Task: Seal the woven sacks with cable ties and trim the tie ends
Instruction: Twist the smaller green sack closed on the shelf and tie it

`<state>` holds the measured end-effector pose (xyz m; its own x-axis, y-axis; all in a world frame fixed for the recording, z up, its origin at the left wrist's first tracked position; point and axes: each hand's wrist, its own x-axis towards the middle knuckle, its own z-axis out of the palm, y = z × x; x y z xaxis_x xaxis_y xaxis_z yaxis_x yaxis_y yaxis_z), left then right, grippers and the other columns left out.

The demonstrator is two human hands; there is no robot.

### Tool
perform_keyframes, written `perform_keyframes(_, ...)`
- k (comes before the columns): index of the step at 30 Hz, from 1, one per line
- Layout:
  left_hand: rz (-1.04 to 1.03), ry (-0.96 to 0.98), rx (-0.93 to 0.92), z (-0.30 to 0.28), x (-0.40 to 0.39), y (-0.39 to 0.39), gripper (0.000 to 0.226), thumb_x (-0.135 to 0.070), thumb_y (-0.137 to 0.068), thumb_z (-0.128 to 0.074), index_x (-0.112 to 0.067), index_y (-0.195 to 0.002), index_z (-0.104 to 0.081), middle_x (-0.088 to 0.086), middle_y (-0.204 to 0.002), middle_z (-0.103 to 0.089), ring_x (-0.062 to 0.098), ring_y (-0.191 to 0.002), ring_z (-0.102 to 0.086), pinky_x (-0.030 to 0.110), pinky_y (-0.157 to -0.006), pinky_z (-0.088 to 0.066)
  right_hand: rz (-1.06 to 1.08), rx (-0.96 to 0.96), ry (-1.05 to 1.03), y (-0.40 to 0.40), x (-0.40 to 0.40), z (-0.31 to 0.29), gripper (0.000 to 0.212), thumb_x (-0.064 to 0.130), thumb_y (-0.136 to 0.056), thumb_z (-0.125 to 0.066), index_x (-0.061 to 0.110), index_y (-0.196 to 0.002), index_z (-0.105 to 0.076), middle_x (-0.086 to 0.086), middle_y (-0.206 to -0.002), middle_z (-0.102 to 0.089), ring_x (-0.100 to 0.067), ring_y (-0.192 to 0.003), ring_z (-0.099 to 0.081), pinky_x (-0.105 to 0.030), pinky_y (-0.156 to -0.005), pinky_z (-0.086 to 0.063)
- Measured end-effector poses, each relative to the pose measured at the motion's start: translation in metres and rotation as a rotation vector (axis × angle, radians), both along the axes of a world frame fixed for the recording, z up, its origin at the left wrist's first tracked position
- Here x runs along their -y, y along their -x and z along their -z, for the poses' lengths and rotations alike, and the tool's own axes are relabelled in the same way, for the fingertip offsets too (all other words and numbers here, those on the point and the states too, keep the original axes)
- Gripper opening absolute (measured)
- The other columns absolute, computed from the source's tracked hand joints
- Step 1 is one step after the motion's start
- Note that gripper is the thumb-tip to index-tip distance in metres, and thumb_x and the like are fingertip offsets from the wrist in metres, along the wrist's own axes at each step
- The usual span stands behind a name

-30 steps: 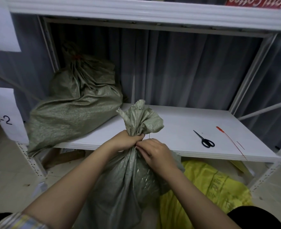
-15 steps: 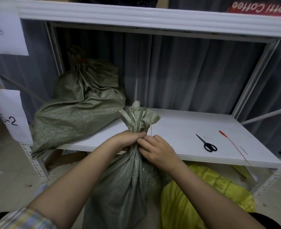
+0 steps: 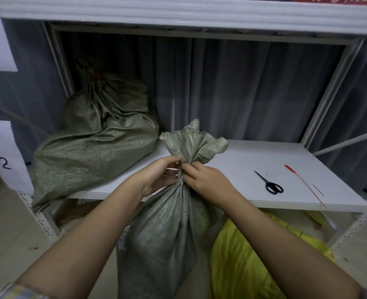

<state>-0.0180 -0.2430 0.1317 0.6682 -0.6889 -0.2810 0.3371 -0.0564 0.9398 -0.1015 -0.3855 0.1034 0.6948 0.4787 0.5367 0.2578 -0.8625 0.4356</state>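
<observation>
The sack (image 3: 167, 223) neck is pinched between the left hand (image 3: 156, 178) and right hand (image 3: 206, 182), likely so a tie can be cinched; none is seen there. Beyond the left hand one sealed sack (image 3: 96, 134) rests; right of the right hand lie one scissors (image 3: 270, 183) and one red tie (image 3: 301, 182).

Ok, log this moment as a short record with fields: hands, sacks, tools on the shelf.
left hand: left hand pinches the gathered neck of the grey-green woven sack
right hand: right hand pinches the same neck
tie on that neck: cannot tell
second sack: tied grey-green woven sack lies on the white shelf board, left
tools: black-handled scissors and long red cable tie on the board, right
below shelf: yellow woven sack
</observation>
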Motion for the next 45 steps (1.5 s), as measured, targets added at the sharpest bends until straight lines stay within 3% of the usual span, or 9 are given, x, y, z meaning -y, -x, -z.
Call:
perform_keyframes(3,-0.102,0.112,-0.109,0.003,0.01,-0.005,0.027,-0.001,-0.091,-0.033,0.0,-0.106,-0.055,0.013,-0.083,-0.063,0.013,-0.064,-0.061,0.017,-0.056,-0.053,0.068,-0.023,-0.073,-0.008,0.01,-0.002,0.026,0.012,-0.075,-0.043,0.005,-0.081,-0.067,-0.011,-0.097,-0.066,-0.026,-0.072,-0.062,-0.027,-0.039,-0.043)
perform_keyframes(6,-0.209,0.09,0.064,0.011,0.029,-0.014,0.031,0.008,-0.087,-0.046,-0.006,-0.115,-0.053,0.01,-0.082,-0.064,0.011,-0.062,-0.062,0.018,-0.057,-0.05,0.131,-0.016,-0.142,-0.022,0.02,-0.006,0.028,0.015,-0.075,-0.043,0.005,-0.083,-0.067,-0.01,-0.095,-0.065,-0.025,-0.074,-0.061,-0.026,-0.039,-0.041)
perform_keyframes(12,-0.266,0.102,0.256,0.018,0.076,-0.047,0.019,0.006,-0.082,-0.063,-0.011,-0.088,-0.058,0.003,-0.073,-0.064,0.008,-0.065,-0.061,0.014,-0.06,-0.049,0.19,0.026,-0.193,-0.057,0.061,-0.008,0.025,0.018,-0.076,-0.044,0.003,-0.078,-0.063,-0.012,-0.089,-0.061,-0.02,-0.08,-0.04,-0.023,-0.039,-0.027)
perform_keyframes(18,-0.31,0.094,0.546,0.001,0.128,-0.068,0.018,-0.001,-0.084,-0.065,-0.018,-0.077,-0.063,-0.001,-0.072,-0.065,-0.001,-0.061,-0.059,0.009,-0.062,-0.045,0.225,0.013,-0.313,-0.079,0.104,-0.022,0.022,0.02,-0.095,-0.04,0.004,-0.098,-0.055,-0.007,-0.106,-0.051,-0.018,-0.097,-0.043,-0.025,-0.059,-0.024)
perform_keyframes(21,-0.342,0.142,0.643,-0.013,0.137,-0.056,0.017,0.0,-0.082,-0.066,-0.015,-0.075,-0.065,-0.006,-0.07,-0.065,-0.009,-0.058,-0.059,0.006,-0.062,-0.044,0.251,0.035,-0.372,-0.066,0.11,-0.037,0.013,0.019,-0.097,-0.04,0.009,-0.097,-0.047,-0.003,-0.098,-0.045,-0.013,-0.09,-0.04,-0.028,-0.059,-0.018)
perform_keyframes(28,-0.465,0.156,0.635,-0.015,0.138,-0.033,0.011,-0.003,-0.084,-0.066,-0.013,-0.081,-0.066,-0.003,-0.077,-0.066,0.002,-0.071,-0.06,0.012,-0.07,-0.047,0.287,0.052,-0.4,-0.052,0.098,-0.045,0.028,0.02,-0.086,-0.041,-0.002,-0.075,-0.054,-0.016,-0.089,-0.052,-0.029,-0.078,-0.054,-0.026,-0.052,-0.025)
perform_keyframes(32,-0.481,0.114,0.599,-0.005,0.14,-0.035,0.02,-0.006,-0.085,-0.066,-0.021,-0.073,-0.063,-0.007,-0.076,-0.065,0.012,-0.078,-0.062,0.023,-0.078,-0.049,0.287,0.04,-0.461,-0.054,0.099,-0.034,0.014,0.002,-0.076,-0.068,-0.002,-0.073,-0.056,-0.017,-0.085,-0.052,-0.031,-0.072,-0.055,-0.027,-0.044,-0.029)
perform_keyframes(36,-0.431,0.099,0.581,0.006,0.14,-0.052,0.022,-0.008,-0.088,-0.062,-0.024,-0.074,-0.06,-0.004,-0.082,-0.067,0.016,-0.086,-0.065,0.028,-0.082,-0.051,0.306,0.024,-0.544,-0.073,0.1,-0.019,0.004,0.001,-0.083,-0.063,-0.001,-0.082,-0.06,-0.017,-0.09,-0.053,-0.028,-0.079,-0.053,-0.03,-0.051,-0.034)
perform_keyframes(45,-0.389,0.131,0.58,0.043,0.155,-0.114,0.023,0.0,-0.086,-0.062,-0.019,-0.073,-0.06,0.005,-0.096,-0.067,0.013,-0.092,-0.064,0.018,-0.086,-0.049,0.325,0.096,-0.565,-0.141,0.117,0.017,0.016,0.0,-0.072,-0.074,-0.001,-0.076,-0.058,-0.016,-0.082,-0.052,-0.031,-0.07,-0.055,-0.028,-0.04,-0.034)
